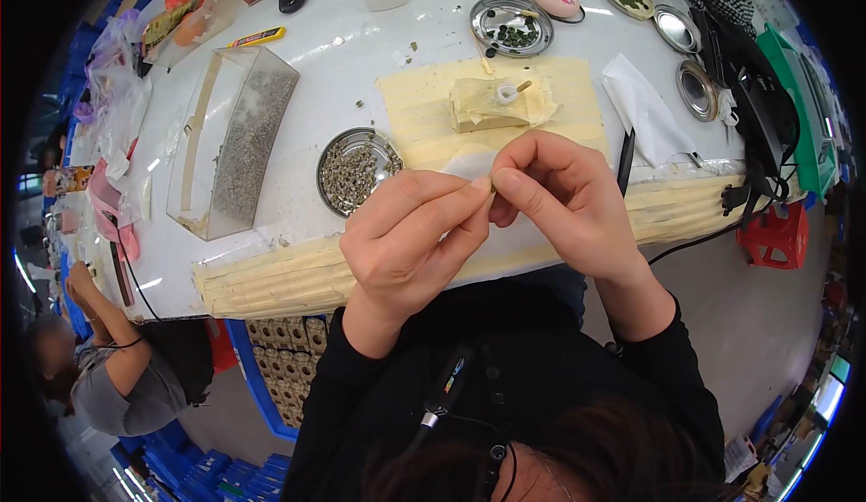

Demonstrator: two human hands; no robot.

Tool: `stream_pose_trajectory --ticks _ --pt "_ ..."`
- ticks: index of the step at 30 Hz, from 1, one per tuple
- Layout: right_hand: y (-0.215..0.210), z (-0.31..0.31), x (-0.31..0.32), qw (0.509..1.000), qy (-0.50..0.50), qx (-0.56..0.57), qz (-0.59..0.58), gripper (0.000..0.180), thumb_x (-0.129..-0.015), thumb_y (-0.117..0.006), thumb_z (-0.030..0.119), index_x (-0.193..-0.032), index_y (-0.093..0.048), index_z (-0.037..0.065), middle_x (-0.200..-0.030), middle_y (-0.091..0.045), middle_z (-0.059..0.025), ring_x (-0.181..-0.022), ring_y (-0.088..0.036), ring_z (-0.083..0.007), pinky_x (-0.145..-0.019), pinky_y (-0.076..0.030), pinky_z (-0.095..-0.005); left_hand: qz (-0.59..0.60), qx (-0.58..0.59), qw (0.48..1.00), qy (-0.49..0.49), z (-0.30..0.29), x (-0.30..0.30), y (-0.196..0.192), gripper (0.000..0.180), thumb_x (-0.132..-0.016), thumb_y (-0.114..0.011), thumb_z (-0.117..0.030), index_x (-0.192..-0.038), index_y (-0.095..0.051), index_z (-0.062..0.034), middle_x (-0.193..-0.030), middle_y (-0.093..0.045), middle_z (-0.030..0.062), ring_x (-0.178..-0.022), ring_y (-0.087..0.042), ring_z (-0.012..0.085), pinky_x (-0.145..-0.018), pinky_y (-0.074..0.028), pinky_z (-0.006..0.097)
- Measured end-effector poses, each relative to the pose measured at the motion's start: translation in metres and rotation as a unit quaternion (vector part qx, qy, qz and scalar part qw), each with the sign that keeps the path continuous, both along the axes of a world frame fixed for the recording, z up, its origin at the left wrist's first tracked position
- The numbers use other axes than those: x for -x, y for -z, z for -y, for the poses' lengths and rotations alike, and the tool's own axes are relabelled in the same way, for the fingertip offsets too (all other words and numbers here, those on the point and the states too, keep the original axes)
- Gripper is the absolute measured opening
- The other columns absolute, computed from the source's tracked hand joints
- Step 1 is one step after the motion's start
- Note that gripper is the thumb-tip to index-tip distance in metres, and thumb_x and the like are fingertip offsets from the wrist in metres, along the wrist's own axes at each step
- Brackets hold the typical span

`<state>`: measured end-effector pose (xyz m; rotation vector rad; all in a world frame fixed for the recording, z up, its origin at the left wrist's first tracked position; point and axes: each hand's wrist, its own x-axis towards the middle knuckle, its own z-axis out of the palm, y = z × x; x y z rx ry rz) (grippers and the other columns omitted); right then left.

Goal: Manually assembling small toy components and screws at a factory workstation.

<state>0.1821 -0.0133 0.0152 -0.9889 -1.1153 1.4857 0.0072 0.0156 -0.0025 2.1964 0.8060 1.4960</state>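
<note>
My left hand (410, 239) and my right hand (570, 200) meet over the front edge of the table, thumbs and forefingers pinched together at one spot. Whatever sits between the fingertips is tiny and mostly hidden. Left of my hands stands a round metal dish (327, 197) full of small metallic parts (359, 170). Beyond them, a taped block (483, 123) rests on a yellow taped mat (410, 96), with a small white cup (507, 94) and a thin stick in it. A second metal dish (478, 17) farther back holds small dark green pieces (516, 36).
A clear box (194, 164) of grey granules lies on the left, near a yellow cutter (258, 37). White paper (645, 110) and a dark pen-like tool (625, 164) lie right. A blue crate (248, 367) stands below the table. Another person (135, 385) sits at far left; a red stool (778, 236) stands right.
</note>
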Motion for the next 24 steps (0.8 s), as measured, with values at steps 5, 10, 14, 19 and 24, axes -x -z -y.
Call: stream_pose_trajectory --ticks 5,10,14,19,24 --pt "0.0 -0.001 -0.003 1.0 -0.009 0.012 -0.014 0.012 -0.096 -0.059 0.01 -0.092 -0.059 -0.002 -0.079 -0.063 -0.0015 -0.072 -0.06 -0.007 -0.066 -0.051 -0.0223 0.006 0.019 1.0 0.021 0.0 0.001 -0.002 0.023 -0.068 -0.074 0.013 -0.088 -0.071 0.0027 -0.079 -0.067 0.0097 -0.067 -0.062 0.0163 -0.059 -0.049 0.026" --pt "0.009 0.0 0.003 0.963 0.122 -0.172 0.167 0.008 -0.091 -0.062 0.004 -0.089 -0.059 -0.002 -0.078 -0.062 -0.0046 -0.067 -0.06 -0.0092 -0.06 -0.049 -0.0234 0.039 0.152 0.988 0.011 0.0 0.0 -0.002 0.019 -0.072 -0.074 0.007 -0.09 -0.073 0.0003 -0.079 -0.068 0.008 -0.066 -0.065 0.0142 -0.059 -0.052 0.024" --pt "0.012 -0.001 0.001 0.924 0.125 -0.224 0.282 0.005 -0.087 -0.064 -0.001 -0.088 -0.059 -0.002 -0.079 -0.061 -0.0078 -0.063 -0.06 -0.0142 -0.056 -0.048 -0.0254 0.051 0.29 0.954 0.046 0.002 0.0 0.0 0.015 -0.076 -0.072 0.006 -0.09 -0.072 0.0022 -0.08 -0.068 0.0086 -0.069 -0.067 0.0123 -0.062 -0.054 0.022" --pt "0.014 0.0 0.004 0.895 0.142 -0.284 0.312 0.007 -0.085 -0.065 -0.003 -0.087 -0.059 -0.001 -0.078 -0.059 -0.0083 -0.061 -0.06 -0.0186 -0.054 -0.048 -0.0278 0.085 0.351 0.931 0.059 0.003 0.001 -0.004 0.011 -0.079 -0.07 0.005 -0.091 -0.071 0.0042 -0.083 -0.068 0.0089 -0.072 -0.067 0.0107 -0.064 -0.054 0.021" --pt "0.013 -0.001 0.008 0.88 0.146 -0.31 0.33 0.009 -0.083 -0.066 -0.004 -0.087 -0.059 -0.001 -0.078 -0.06 -0.0088 -0.061 -0.06 -0.0209 -0.054 -0.048 -0.0295 0.139 0.406 0.898 0.093 0.004 0.006 -0.003 0.011 -0.081 -0.071 0.004 -0.091 -0.069 0.0064 -0.084 -0.068 0.0086 -0.072 -0.066 0.0091 -0.065 -0.053 0.02"
